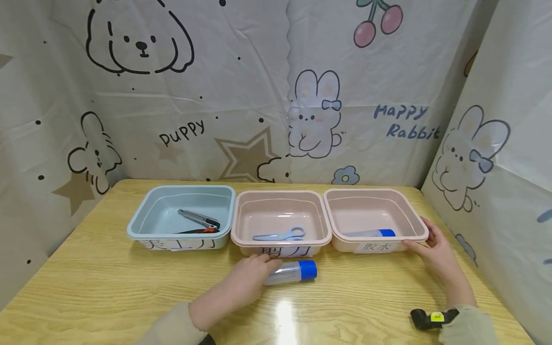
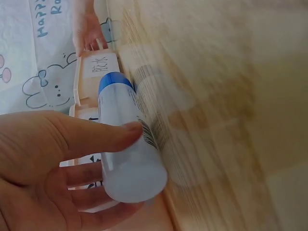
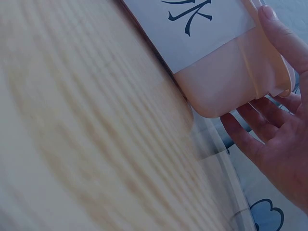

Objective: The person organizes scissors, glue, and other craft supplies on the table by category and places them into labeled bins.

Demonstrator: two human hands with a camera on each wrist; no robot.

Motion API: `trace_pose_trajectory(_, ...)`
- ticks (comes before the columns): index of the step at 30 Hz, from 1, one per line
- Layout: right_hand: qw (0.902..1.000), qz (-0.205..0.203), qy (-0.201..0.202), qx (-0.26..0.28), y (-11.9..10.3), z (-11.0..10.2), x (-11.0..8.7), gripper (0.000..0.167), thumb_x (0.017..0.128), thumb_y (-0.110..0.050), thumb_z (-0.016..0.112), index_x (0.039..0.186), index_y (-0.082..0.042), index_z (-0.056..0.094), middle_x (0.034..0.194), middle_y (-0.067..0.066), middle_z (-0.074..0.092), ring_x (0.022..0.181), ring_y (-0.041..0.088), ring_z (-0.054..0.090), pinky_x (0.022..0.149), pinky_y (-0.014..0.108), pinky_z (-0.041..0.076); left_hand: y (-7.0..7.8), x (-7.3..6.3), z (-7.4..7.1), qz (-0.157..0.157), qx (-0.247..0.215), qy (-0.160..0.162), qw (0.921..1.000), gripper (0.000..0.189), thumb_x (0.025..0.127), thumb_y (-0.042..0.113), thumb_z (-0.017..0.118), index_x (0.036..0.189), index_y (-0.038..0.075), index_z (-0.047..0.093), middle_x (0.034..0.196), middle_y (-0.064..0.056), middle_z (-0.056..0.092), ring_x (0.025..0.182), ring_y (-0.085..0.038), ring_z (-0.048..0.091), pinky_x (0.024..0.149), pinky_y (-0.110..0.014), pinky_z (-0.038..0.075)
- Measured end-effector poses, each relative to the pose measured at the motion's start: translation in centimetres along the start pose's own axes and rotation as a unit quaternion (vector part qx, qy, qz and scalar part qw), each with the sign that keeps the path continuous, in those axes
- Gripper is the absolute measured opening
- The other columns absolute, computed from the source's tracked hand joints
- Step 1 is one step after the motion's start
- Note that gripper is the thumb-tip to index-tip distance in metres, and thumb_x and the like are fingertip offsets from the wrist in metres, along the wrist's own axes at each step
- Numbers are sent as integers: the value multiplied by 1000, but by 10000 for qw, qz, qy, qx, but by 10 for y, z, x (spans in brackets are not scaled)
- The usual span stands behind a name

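Note:
My left hand (image 1: 243, 285) grips a clear glue bottle (image 1: 288, 273) with a blue cap, lying on its side in front of the middle bin. The left wrist view shows the thumb laid across the bottle (image 2: 126, 144) and the fingers curled on its other side. At the far right, my right hand (image 1: 446, 266) holds the front corner of a pink bin (image 1: 340, 244), thumb at the rim and fingers around the side wall (image 3: 231, 72). Inside that bin lies another blue-capped bottle (image 1: 386, 233), partly hidden by the front wall.
Light-blue scissors (image 1: 276, 236) lie in the middle pink bin (image 1: 247, 247). On the left, a blue bin (image 1: 146, 239) contains a grey utility knife (image 1: 198, 218) and a black-and-red one (image 1: 202, 231). All three bins stand side by side with labelled fronts on the wooden table (image 1: 99, 287). Printed cloth hangs behind.

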State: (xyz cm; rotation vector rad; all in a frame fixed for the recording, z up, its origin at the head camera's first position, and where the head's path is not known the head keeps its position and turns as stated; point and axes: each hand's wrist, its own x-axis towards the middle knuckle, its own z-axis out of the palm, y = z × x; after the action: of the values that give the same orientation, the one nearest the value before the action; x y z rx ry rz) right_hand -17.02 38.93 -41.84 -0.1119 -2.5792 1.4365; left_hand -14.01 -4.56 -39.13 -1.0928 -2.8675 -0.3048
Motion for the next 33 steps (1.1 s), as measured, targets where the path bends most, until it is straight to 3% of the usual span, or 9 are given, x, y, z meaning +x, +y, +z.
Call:
trace_pose_trajectory(6, 10000, 48, -13, -20, 1, 1, -1, 82, 85, -25, 64, 147, -15, 12, 149, 14, 22, 127, 10, 30, 88, 2, 32, 9, 5, -5, 142, -360, -14, 9992, 55, 66, -5, 68, 118, 11, 60, 103, -6, 63, 89, -18, 59, 77, -29, 51)
trace_pose_trajectory(12, 9999, 94, -11, -45, 2, 2, 0, 82, 85, -27, 64, 147, -18, 11, 149, 16, 21, 129, 17, 29, 86, 2, 33, 24, 16, -15, 349, -612, 37, 9975, 53, 71, 1, 71, 121, 12, 59, 117, -6, 61, 102, -19, 59, 86, -29, 49)
trace_pose_trajectory(20, 9999, -77, 53, -71, 4, 1, 0, 80, 85, -24, 65, 147, -15, 15, 145, 12, 28, 120, 3, 34, 80, 1, 34, 43, 38, -23, 636, -699, 245, 9952, 53, 73, 5, 71, 123, 15, 58, 117, -2, 61, 105, -15, 58, 87, -27, 48)
trace_pose_trajectory(26, 9998, 45, 23, -210, 3, 1, 0, 81, 85, -29, 64, 147, -17, 13, 147, 17, 23, 128, 21, 31, 82, 0, 33, 56, 57, -28, 751, -883, 417, 9924, 54, 75, 10, 72, 126, 14, 55, 121, 0, 60, 107, -13, 58, 88, -22, 47)
trace_pose_trajectory(30, 9997, 72, 7, -240, 3, 1, 0, 81, 85, -29, 63, 147, -17, 12, 147, 19, 23, 127, 24, 31, 82, 0, 33, 64, 70, -33, 837, -902, 398, 9916, 56, 75, 11, 73, 127, 14, 54, 121, 0, 60, 104, -12, 59, 83, -19, 48)
trace_pose_trajectory(33, 9996, 182, -4, -201, 3, 1, 0, 81, 86, -30, 63, 147, -19, 11, 148, 19, 21, 128, 28, 29, 94, 9, 34, 70, 81, -37, 949, -851, 463, 9908, 54, 75, 12, 72, 126, 13, 55, 120, 0, 61, 104, -11, 60, 83, -17, 48)
